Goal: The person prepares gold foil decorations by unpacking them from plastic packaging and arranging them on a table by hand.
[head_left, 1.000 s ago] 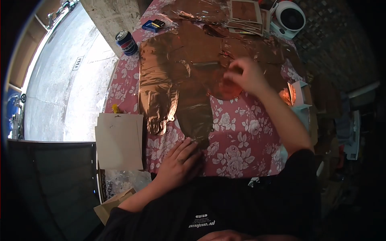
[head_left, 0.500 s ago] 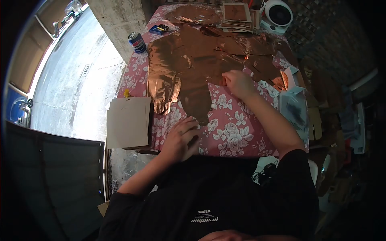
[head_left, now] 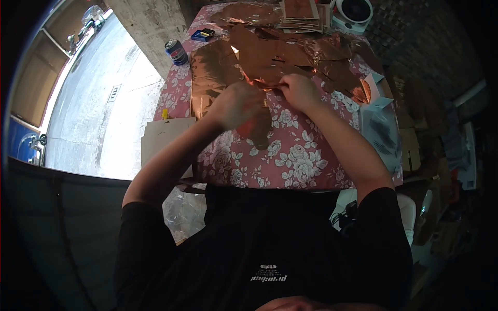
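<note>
A large, crinkled sheet of copper-coloured foil [head_left: 264, 54] with a torn, uneven outline lies over the flowered tablecloth. My right hand [head_left: 301, 92] pinches its near edge, where the foil is lifted in a fold. Smeared by motion, my left hand [head_left: 236, 106] is over the foil's left part, close to that fold; its fingers do not show clearly. Below it, a narrow tongue of foil [head_left: 263, 136] reaches toward me. Shinier foil [head_left: 207, 65] spreads along the left side.
A drink can [head_left: 176, 52] and a small blue box [head_left: 201, 35] stand at the back left. Pale card sheets [head_left: 155, 137] lie at the left edge. Framed panels [head_left: 300, 9] and a white fan [head_left: 353, 13] are at the back. An open white box [head_left: 377, 93] holds copper pieces at right.
My left hand has moved up and forward from the table's near edge onto the foil. My right hand has shifted slightly left and away from me, and the foil's near edge is now folded up.
</note>
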A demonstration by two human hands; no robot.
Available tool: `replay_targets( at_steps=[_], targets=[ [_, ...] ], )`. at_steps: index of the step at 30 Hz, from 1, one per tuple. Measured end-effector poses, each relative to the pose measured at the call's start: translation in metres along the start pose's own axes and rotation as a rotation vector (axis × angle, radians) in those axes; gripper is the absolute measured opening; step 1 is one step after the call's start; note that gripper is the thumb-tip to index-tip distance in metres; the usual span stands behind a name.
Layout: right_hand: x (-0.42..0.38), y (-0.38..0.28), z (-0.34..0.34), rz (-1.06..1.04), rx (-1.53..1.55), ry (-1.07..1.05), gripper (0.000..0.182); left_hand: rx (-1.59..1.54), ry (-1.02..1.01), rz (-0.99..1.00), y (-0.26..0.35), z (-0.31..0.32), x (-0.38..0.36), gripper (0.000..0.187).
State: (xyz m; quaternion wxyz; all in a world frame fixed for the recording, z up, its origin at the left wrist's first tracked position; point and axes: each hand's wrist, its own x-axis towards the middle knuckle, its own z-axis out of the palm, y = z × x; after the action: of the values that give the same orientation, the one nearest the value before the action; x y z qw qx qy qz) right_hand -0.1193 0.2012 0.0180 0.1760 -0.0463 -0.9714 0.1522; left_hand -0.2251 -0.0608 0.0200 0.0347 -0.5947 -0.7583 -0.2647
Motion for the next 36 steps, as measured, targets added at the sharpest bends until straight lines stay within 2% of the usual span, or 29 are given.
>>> replay_targets(
  at_steps=[2,3,5,9,11,12,14,15,16,18,19,21,22,24,25,27,28,30,32,34,36],
  targets=[
    [0.011,0.005,-0.009,0.065,0.059,0.059,0.016,-0.036,0.185,-0.025,-0.005,-0.006,0.031,0.043],
    [0.016,0.009,-0.011,0.081,0.123,0.032,0.018,-0.042,0.179,-0.021,-0.009,-0.001,0.046,0.043],
    [0.024,0.019,-0.013,0.105,0.250,0.016,0.024,0.049,0.323,0.012,-0.021,0.011,0.073,0.041],
    [0.030,0.020,-0.023,0.287,0.407,-0.111,0.031,0.118,0.195,0.122,-0.046,0.018,0.111,0.038],
    [0.023,0.020,-0.018,-0.042,0.175,0.483,0.039,-0.085,0.092,-0.245,-0.047,0.014,0.121,0.033],
    [0.016,0.016,-0.019,-0.038,0.174,0.483,0.039,-0.088,0.089,-0.243,-0.042,0.006,0.125,0.033],
    [-0.005,0.004,-0.024,-0.079,-0.006,0.771,0.045,-0.145,0.264,-0.321,-0.032,-0.012,0.133,0.028],
    [-0.016,0.007,-0.019,-0.025,0.034,0.658,0.041,-0.094,0.330,-0.331,-0.043,-0.011,0.139,0.029],
    [-0.024,0.010,-0.014,-0.021,0.034,0.657,0.041,-0.095,0.326,-0.330,-0.052,-0.016,0.145,0.029],
    [-0.034,0.016,-0.006,0.084,-0.014,0.186,0.043,-0.046,0.396,-0.269,-0.069,-0.030,0.161,0.032],
    [-0.030,0.021,-0.004,0.192,0.086,-0.085,0.045,-0.046,0.392,-0.266,-0.078,-0.038,0.173,0.032],
    [-0.033,0.022,0.004,0.135,0.031,-0.015,0.046,-0.098,0.663,-0.054,-0.089,-0.058,0.197,0.025],
    [-0.035,0.023,0.008,0.076,-0.025,0.051,0.047,-0.098,0.661,-0.050,-0.075,-0.077,0.201,0.025],
    [-0.037,0.025,0.016,0.058,-0.034,0.081,0.048,-0.099,0.672,-0.198,-0.032,-0.134,0.206,0.042],
    [-0.037,0.027,0.018,0.038,-0.043,0.109,0.048,-0.096,0.676,-0.192,-0.023,-0.156,0.207,0.042],
    [-0.035,0.028,0.020,0.039,-0.045,0.109,0.049,-0.808,0.584,0.124,-0.010,-0.198,0.203,0.033],
    [-0.034,0.027,0.019,0.042,-0.043,0.100,0.050,-0.803,0.583,0.127,0.008,-0.209,0.206,0.033],
    [-0.031,0.027,0.013,0.081,0.007,0.035,0.055,-0.194,0.831,-0.013,0.050,-0.223,0.211,0.029],
    [-0.026,0.016,0.001,0.118,0.056,-0.027,0.062,-0.123,0.771,-0.035,0.084,-0.242,0.197,0.028],
    [-0.020,-0.018,-0.028,-0.010,0.821,0.434,0.083,-0.053,0.715,-0.060,0.119,-0.251,0.174,0.027],
    [-0.014,-0.034,-0.051,-0.043,0.816,0.476,0.082,-0.102,0.595,-0.002,0.154,-0.248,0.148,0.024]
  ],
)
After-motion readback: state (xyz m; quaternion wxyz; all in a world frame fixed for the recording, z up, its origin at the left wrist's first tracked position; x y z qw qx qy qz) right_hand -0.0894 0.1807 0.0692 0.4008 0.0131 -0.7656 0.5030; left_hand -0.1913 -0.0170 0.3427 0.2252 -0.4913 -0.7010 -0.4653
